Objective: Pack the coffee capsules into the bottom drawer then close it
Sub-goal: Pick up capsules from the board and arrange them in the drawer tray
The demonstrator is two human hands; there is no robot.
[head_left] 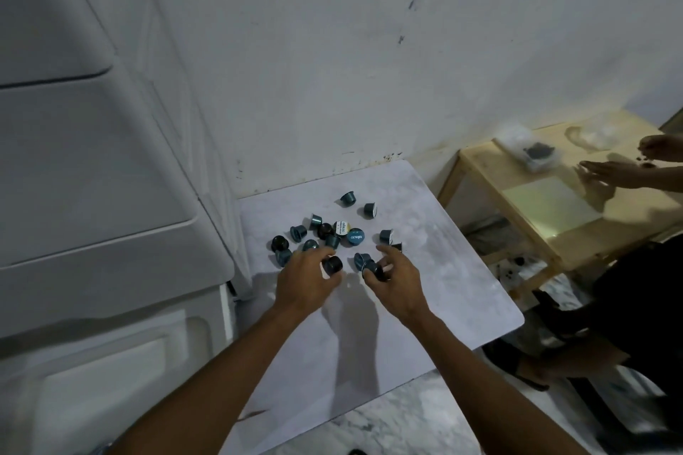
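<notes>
**A:** Start at the fingers. What has each one got?

**B:** The left hand (308,283) has its fingers curled round one dark capsule (332,264), pinched between thumb and fingertips. The right hand (395,283) is half closed: the lower fingers fold over a couple of capsules (371,266) against the palm, while the index finger sticks out towards the next one.

**A:** Why hold them that way?

**B:** I'd judge it's gathering, keeping some in the palm and leaving a finger free to rake in more, so fewer trips are needed.

**B:** The rest of the coffee capsules (325,233) lie scattered just beyond the fingers on the pale marbled board (462,288), mostly teal, a few black, some tipped on their sides. Two stragglers (348,198) sit farther off towards the wall.

**A:** Any writing?

**B:** One lid (355,237) facing up is blue with white lettering, upside down from here; it looks like a brand word but I can't read it for certain. A cream lid (342,227) beside it has print too small to make out.

**A:** And the drawer?

**B:** The white drawer unit (111,233) stands to the left, touching the board's edge. Which front is the bottom drawer, and whether it's open, I can't tell.

**A:** Anyone else?

**B:** Another person's hands (624,174) hover over a wooden table (517,188) far right.
</notes>
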